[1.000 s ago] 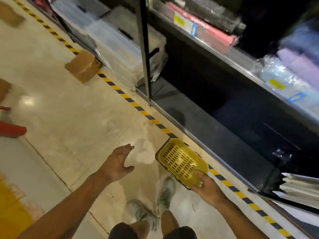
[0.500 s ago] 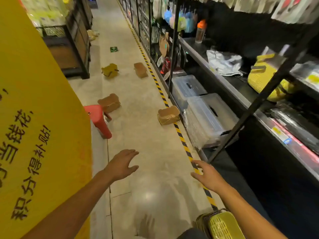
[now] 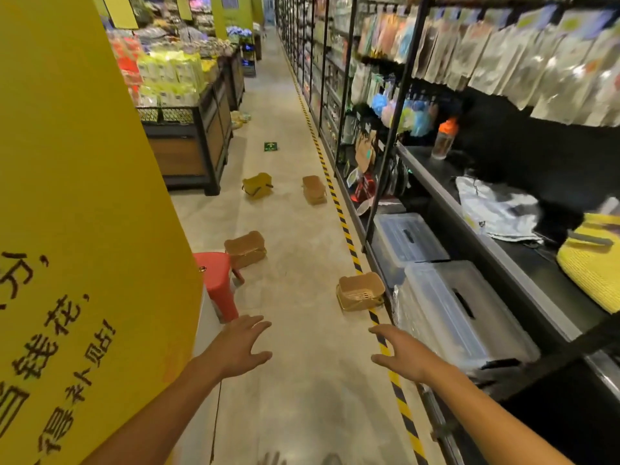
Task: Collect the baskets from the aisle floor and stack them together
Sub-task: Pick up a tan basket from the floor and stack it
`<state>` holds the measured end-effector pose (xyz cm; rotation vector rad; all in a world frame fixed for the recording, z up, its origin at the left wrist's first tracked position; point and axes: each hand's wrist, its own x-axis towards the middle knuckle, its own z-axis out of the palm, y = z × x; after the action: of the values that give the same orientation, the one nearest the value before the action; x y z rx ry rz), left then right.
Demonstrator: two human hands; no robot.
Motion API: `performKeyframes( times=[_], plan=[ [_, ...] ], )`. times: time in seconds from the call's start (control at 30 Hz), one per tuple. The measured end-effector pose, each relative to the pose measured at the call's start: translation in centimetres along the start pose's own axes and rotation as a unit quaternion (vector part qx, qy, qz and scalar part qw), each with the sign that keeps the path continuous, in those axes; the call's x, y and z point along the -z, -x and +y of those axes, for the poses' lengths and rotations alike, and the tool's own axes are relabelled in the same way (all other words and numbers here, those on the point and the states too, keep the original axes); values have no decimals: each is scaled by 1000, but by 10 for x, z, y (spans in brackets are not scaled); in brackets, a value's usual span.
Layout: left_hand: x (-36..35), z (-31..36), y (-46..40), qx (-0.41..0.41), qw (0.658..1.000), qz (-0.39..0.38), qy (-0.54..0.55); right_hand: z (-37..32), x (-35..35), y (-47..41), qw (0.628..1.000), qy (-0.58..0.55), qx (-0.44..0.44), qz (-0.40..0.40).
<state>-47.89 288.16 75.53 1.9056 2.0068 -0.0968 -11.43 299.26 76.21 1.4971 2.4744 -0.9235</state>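
Yellow pillar (image 3: 84,196) fills the left, a red stool (image 3: 218,283) at its foot. Both hands reach forward with relaxed fingers, holding nothing: left hand (image 3: 240,347), right hand (image 3: 402,354). Ahead on the aisle floor (image 3: 295,380) lie three tan baskets (image 3: 246,248) (image 3: 314,189) (image 3: 360,290) and one yellow basket (image 3: 256,185), well apart.
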Motion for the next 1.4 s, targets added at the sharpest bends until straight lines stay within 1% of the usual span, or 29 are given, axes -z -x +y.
performKeyframes(
  times=[0.13,0.3,0.4,0.5,0.67,0.77,0.83,0.93,1.1,1.17,1.3,1.4],
  plan=[
    [27,3,-76,0,1000,-26,-17,26,46,-64,999,-4,-25,-19],
    [75,16,-179,-9,1000,2,-10,50,111,-149,1000,-18,-17,-17],
    [85,19,-223,-21,1000,-13,-3,57,133,-185,999,-7,-21,-27],
    [98,9,-280,-21,999,-26,1,68,153,-227,999,-31,-33,-19],
    [113,-8,-387,-51,997,-55,-20,90,177,-284,996,-47,-77,-10],
    [131,-11,-448,-75,994,-82,-23,103,192,-308,990,-61,-126,-12],
    [146,-15,-491,-91,992,-86,-22,111,203,-328,985,-68,-160,-5],
    [168,-19,-546,-104,991,-75,-24,116,217,-357,982,-76,-173,12],
    [155,-15,-613,-127,983,-128,-31,137,217,-398,972,-98,-210,-32],
    [145,-15,-637,-119,981,-148,-30,149,217,-417,965,-121,-227,-44],
    [127,-8,-685,-102,979,-178,-22,185,226,-464,957,-132,-248,-77],
    [107,-2,-722,-74,977,-201,-9,217,226,-504,949,-157,-263,-79]
  ],
)
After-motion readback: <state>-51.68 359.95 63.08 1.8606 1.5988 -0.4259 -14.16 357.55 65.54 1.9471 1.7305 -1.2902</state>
